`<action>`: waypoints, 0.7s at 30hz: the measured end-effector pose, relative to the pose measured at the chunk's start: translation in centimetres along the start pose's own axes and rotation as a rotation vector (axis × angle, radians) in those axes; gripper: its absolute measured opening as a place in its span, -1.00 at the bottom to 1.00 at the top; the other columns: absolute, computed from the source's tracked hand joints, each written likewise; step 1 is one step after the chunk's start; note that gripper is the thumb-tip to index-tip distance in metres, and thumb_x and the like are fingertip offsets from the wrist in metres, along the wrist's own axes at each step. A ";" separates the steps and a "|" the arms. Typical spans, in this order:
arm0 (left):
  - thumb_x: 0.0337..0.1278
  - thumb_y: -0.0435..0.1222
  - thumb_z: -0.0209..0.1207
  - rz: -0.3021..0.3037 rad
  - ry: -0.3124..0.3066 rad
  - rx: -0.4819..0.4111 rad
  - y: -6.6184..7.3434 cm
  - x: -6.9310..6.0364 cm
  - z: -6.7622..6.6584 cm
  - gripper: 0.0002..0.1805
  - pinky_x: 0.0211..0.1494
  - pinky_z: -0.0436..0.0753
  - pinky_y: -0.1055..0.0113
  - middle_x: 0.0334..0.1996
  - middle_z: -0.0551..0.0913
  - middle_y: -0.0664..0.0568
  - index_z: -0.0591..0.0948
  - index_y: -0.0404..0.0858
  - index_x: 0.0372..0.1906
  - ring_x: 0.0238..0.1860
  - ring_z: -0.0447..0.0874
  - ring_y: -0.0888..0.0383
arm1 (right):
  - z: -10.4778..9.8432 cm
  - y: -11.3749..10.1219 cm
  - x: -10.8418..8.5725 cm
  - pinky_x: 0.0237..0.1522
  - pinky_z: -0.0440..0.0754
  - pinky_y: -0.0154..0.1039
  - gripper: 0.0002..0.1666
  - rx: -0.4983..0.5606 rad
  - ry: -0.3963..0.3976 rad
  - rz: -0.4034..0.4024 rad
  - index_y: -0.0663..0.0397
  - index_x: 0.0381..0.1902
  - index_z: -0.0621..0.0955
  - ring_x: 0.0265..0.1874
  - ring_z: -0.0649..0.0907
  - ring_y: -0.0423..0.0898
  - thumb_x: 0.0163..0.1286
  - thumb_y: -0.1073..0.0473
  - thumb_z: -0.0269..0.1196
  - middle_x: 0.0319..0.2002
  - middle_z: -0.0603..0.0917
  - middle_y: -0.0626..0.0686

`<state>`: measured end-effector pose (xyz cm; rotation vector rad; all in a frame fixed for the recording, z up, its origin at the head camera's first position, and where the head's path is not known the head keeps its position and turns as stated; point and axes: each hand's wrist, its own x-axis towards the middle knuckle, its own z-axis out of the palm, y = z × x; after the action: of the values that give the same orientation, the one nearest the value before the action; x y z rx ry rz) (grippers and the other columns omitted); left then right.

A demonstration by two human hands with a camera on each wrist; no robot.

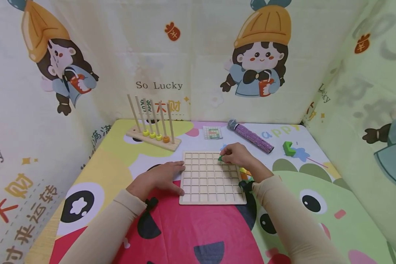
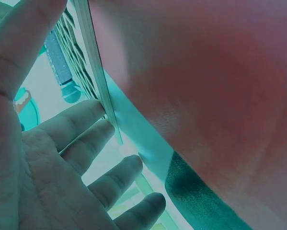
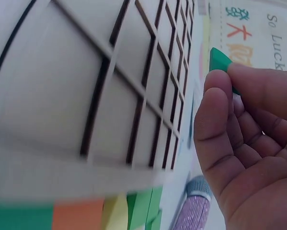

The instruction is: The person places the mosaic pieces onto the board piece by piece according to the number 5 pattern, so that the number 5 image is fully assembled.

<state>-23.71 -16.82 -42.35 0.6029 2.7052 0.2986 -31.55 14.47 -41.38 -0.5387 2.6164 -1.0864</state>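
Note:
A square wooden grid board (image 1: 211, 179) lies flat on the table, its compartments bare in the head view. My left hand (image 1: 160, 179) rests at the board's left edge, fingers extended; in the left wrist view the fingertips of that hand (image 2: 71, 158) touch the board's side (image 2: 102, 72). Above the board's upper right part, my right hand (image 1: 238, 156) pinches a small green piece (image 1: 220, 158) between thumb and fingers. The right wrist view shows the green piece (image 3: 220, 60) sticking out past the fingertips of the right hand (image 3: 248, 129), beside the grid (image 3: 129, 91).
Behind the board stand a peg rack (image 1: 155, 139) with yellow and orange beads, a small patterned card (image 1: 212, 132) and a purple glittery microphone (image 1: 252, 138). A green block (image 1: 288, 149) lies at the right. Coloured blocks (image 1: 245, 173) sit beside the board's right edge, partly under my right wrist.

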 end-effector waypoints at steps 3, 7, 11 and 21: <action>-0.10 0.16 0.52 0.002 0.002 0.005 0.0 0.1 0.0 0.10 0.47 0.50 -0.04 0.61 0.25 -0.03 0.35 -0.14 0.57 0.60 0.21 -0.10 | 0.7 -0.4 0.6 -0.29 0.64 -0.30 -0.84 -0.003 -0.007 0.001 0.22 -0.08 0.73 -0.39 0.69 -0.08 0.47 0.27 0.30 -0.37 0.77 0.07; -0.11 0.16 0.54 -0.001 0.003 0.000 0.0 0.1 0.0 0.11 0.47 0.50 -0.05 0.61 0.25 -0.04 0.36 -0.14 0.57 0.60 0.21 -0.10 | 1.7 -1.3 1.6 -0.30 0.64 -0.30 -0.85 -0.034 -0.020 -0.024 0.19 -0.10 0.76 -0.42 0.70 -0.13 0.45 0.28 0.30 -0.39 0.78 0.04; -0.14 0.15 0.55 -0.010 -0.002 -0.015 0.1 0.2 0.0 0.12 0.46 0.51 -0.05 0.61 0.25 -0.03 0.36 -0.13 0.57 0.60 0.20 -0.11 | 2.7 -2.2 2.5 -0.27 0.66 -0.28 -0.84 -0.075 -0.033 -0.062 0.20 -0.11 0.77 -0.44 0.70 -0.15 0.44 0.30 0.29 -0.39 0.79 0.05; -0.12 0.14 0.55 -0.002 0.000 -0.034 0.0 0.2 0.3 0.11 0.48 0.50 -0.01 0.61 0.25 -0.02 0.36 -0.15 0.57 0.59 0.21 -0.10 | 4.3 -3.6 3.7 -0.07 0.66 -0.19 -0.85 -0.151 -0.050 -0.061 0.11 -0.13 0.80 -0.26 0.68 -0.11 0.47 0.28 0.30 -0.29 0.81 0.00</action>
<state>-23.76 -16.71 -42.65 0.5897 2.6954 0.3438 -32.46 7.83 -42.10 -0.6732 2.6679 -0.8847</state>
